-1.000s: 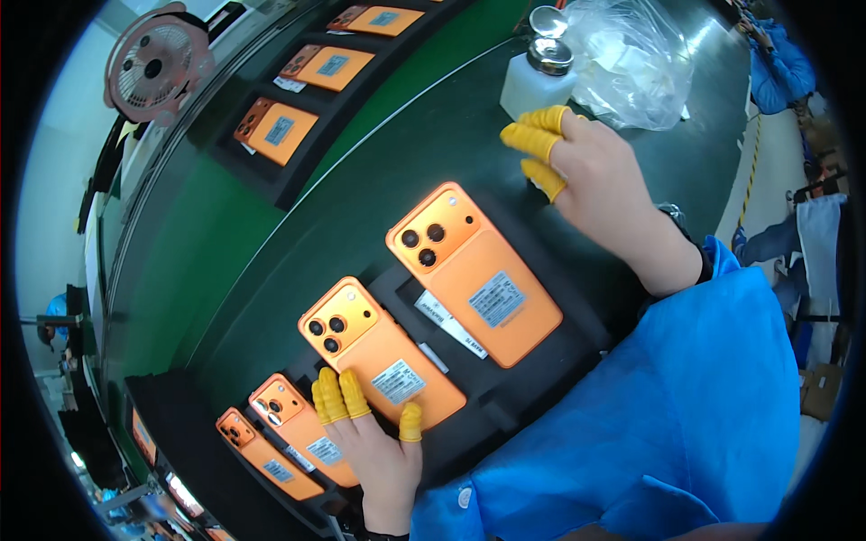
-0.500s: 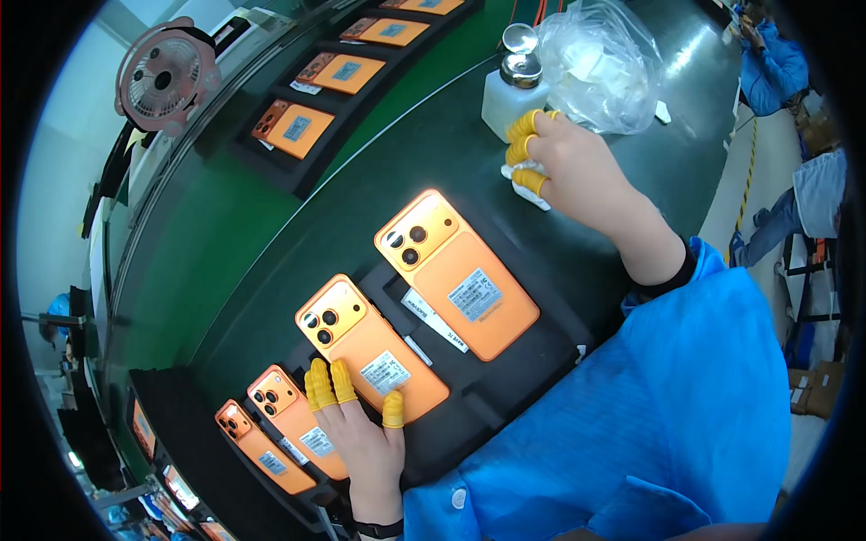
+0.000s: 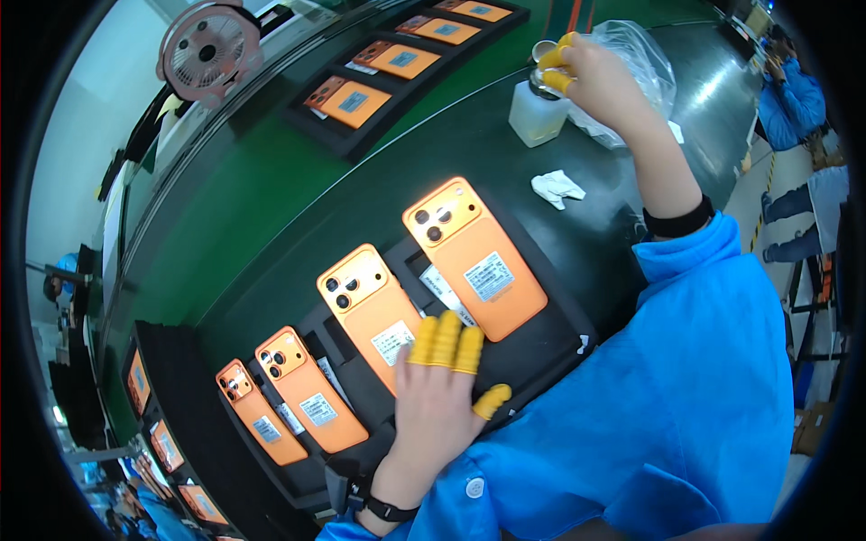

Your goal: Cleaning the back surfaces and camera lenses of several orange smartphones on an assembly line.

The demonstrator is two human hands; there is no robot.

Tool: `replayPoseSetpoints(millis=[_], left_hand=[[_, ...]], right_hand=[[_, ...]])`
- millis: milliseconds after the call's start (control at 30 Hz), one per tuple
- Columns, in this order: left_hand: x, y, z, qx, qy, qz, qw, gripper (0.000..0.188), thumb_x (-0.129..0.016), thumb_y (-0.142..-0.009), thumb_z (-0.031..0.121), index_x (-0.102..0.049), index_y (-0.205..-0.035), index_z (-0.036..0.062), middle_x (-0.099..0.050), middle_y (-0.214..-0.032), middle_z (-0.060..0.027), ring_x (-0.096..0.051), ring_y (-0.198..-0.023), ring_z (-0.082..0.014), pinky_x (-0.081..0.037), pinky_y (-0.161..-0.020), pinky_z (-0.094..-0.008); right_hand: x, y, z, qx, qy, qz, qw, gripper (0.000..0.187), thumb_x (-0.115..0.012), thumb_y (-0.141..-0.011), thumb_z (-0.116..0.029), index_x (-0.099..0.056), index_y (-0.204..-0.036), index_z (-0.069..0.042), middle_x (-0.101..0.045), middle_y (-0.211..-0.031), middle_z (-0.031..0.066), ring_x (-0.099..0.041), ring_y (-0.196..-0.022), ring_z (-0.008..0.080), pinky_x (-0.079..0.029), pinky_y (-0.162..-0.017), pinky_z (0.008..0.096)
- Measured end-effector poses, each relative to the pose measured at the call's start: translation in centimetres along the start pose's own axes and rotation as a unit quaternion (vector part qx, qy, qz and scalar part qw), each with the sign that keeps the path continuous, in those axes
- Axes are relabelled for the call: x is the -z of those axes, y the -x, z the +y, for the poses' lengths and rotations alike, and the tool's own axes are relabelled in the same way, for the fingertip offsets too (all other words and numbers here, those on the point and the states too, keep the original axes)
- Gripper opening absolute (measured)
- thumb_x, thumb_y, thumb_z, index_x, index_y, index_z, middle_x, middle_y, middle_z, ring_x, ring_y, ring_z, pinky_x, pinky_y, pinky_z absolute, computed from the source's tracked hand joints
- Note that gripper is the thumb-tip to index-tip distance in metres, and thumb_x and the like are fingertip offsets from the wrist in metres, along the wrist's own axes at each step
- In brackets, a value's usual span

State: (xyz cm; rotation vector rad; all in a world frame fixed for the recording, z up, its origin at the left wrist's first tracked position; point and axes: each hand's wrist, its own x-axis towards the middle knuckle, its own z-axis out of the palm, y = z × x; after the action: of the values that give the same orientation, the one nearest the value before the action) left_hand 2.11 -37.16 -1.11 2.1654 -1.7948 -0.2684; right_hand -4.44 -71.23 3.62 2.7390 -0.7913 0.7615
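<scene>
Yellow finger cots cover the fingertips of both my hands. My left hand (image 3: 437, 383) is stretched flat over the lower end of an orange phone (image 3: 370, 302), hiding part of it. To its right lies a larger-looking orange phone (image 3: 478, 261); two more, an orange phone (image 3: 311, 392) and another orange phone (image 3: 262, 415), lie to the left. All rest camera side up on a black foam tray (image 3: 550, 334). At the far right, my right hand (image 3: 595, 77) pinches the metal lid of a translucent dispenser bottle (image 3: 538, 117). A crumpled white wipe (image 3: 559, 187) lies on the table nearer to me.
Behind the bottle sits a clear plastic bag (image 3: 645, 68). Another black tray (image 3: 352, 135) with several orange phones stands on the far green surface. At the left is a dark rack (image 3: 171, 361) with phones beside it. A pink fan (image 3: 209, 54) stands at the back left.
My right hand has let go of the white wipe and moved up to the bottle's lid. My left hand has shifted right across the phone. The whole view has swung slightly.
</scene>
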Motion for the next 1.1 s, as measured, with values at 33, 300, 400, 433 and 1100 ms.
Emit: replayPoseSetpoints(millis=[33, 300, 400, 433, 1100], left_hand=[[-0.6, -0.2, 0.2, -0.015, -0.005, -0.007, 1.000, 0.067, -0.063, -0.069, 0.043, -0.043, -0.121, 0.0056, -0.037, -0.129, -0.0142, -0.029, -0.122, -0.0325, -0.018, -0.100, -0.0497], [-1.5, -0.1, -1.1, -0.018, -0.036, -0.077, 0.996, 0.065, -0.054, -0.074, 0.050, -0.043, -0.124, 0.0096, -0.038, -0.131, -0.0094, -0.032, -0.122, -0.0267, -0.018, -0.097, -0.0552], [-1.4, -0.2, -1.0, -0.014, -0.033, -0.093, 0.995, 0.065, -0.053, -0.074, 0.051, -0.044, -0.124, 0.0097, -0.039, -0.130, -0.0092, -0.034, -0.121, -0.0267, -0.018, -0.096, -0.0554], [-1.3, -0.2, -1.0, -0.016, -0.038, -0.095, 0.995, 0.065, -0.053, -0.074, 0.051, -0.044, -0.123, 0.0096, -0.039, -0.130, -0.0091, -0.034, -0.120, -0.0267, -0.018, -0.096, -0.0548], [-1.6, 0.1, -1.1, -0.006, -0.018, -0.085, 0.996, 0.068, -0.059, -0.070, 0.051, -0.046, -0.121, 0.0082, -0.038, -0.130, -0.0097, -0.030, -0.123, -0.0288, -0.013, -0.099, -0.0534]], right_hand=[[0.3, 0.2, -0.5, -0.025, -0.001, 0.035, 0.999, 0.018, -0.062, -0.072, -0.017, -0.063, -0.086, -0.007, -0.056, -0.085, 0.0107, -0.058, -0.075, 0.0257, -0.047, -0.065, 0.0348], [-2.5, 3.3, -11.5, 0.254, -0.362, 0.033, 0.896, 0.016, -0.064, -0.067, -0.009, -0.063, -0.083, -0.007, -0.050, -0.077, 0.0078, -0.054, -0.073, 0.0226, -0.047, -0.063, 0.0307], [-3.1, 4.5, -12.3, 0.281, -0.327, -0.091, 0.898, 0.014, -0.062, -0.064, -0.005, -0.061, -0.077, -0.002, -0.049, -0.078, 0.0098, -0.055, -0.074, 0.0238, -0.047, -0.063, 0.0313], [-3.0, 4.7, -12.4, 0.282, -0.330, -0.093, 0.896, 0.014, -0.062, -0.064, -0.005, -0.061, -0.077, -0.002, -0.049, -0.078, 0.0098, -0.055, -0.074, 0.0238, -0.047, -0.063, 0.0313], [0.7, 4.1, -9.5, 0.186, -0.077, -0.207, 0.957, 0.008, -0.060, -0.063, -0.004, -0.060, -0.070, 0.000, -0.051, -0.080, 0.0106, -0.056, -0.072, 0.0238, -0.047, -0.062, 0.0324]])
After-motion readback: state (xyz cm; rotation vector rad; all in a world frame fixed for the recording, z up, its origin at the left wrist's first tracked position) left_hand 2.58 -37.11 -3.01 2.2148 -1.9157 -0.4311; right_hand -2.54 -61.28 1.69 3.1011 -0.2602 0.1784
